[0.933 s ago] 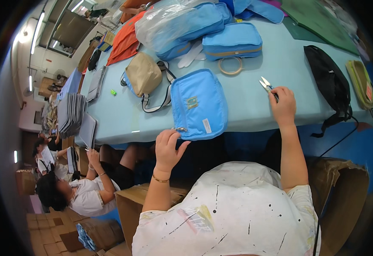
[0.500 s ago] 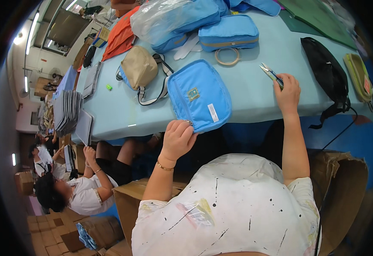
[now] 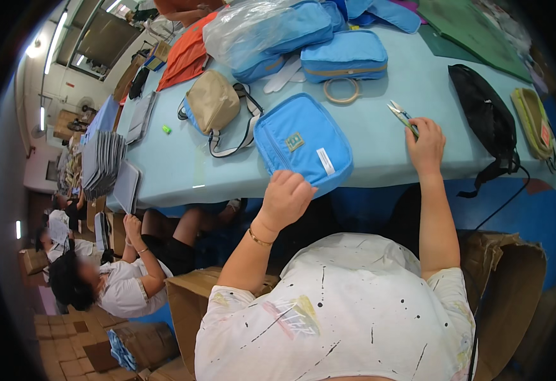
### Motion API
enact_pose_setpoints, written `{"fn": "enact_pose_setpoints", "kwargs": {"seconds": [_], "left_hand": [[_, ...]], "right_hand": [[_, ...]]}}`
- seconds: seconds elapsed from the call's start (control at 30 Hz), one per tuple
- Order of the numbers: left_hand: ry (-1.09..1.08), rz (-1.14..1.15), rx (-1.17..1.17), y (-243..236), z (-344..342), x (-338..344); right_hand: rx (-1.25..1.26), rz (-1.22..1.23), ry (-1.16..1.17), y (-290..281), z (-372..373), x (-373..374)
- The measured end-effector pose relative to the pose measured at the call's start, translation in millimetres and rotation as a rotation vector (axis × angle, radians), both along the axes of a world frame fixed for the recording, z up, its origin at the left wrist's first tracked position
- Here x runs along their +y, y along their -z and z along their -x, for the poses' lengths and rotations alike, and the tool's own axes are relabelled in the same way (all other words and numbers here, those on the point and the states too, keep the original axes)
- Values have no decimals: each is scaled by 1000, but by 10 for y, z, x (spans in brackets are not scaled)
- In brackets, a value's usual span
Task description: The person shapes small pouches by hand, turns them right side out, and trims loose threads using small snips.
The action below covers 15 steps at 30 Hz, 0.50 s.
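Note:
A flat blue zippered pouch (image 3: pixel 303 136) with a small patch and a white label lies near the table's front edge. My left hand (image 3: pixel 287 198) is closed on its near left corner, and the fingertips are partly hidden. To the right, my right hand (image 3: pixel 425 143) rests on the table, wrapped round a pair of thread snips (image 3: pixel 405 116). The blades point away and to the left.
A beige and blue bag (image 3: pixel 213 100) with a striped strap lies left of the pouch. Beyond are a tape ring (image 3: pixel 341 91) and a plump blue bag (image 3: pixel 344 56). A black bag (image 3: pixel 483 108) lies at right. A person (image 3: pixel 132 279) sits at left.
My left hand has shifted right and rolled over the pouch's near corner. The pouch has moved slightly right. My right hand keeps the snips in nearly the same place.

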<state>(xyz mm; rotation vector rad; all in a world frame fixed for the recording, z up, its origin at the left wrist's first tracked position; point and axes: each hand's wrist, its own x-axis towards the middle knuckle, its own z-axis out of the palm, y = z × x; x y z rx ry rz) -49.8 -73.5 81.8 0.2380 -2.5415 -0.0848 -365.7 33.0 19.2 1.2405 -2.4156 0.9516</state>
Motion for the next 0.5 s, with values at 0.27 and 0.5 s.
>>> {"fn": "enact_pose_setpoints", "kwargs": {"seconds": [0.27,0.5], "left_hand": [[-129,-449,473,-412,116,-283],[-133,-1316,1200,-658,188,-391]], "right_hand": [[-15,-25,-22,5,20,7],[-8,-1,-16,10,-6,23]]}}
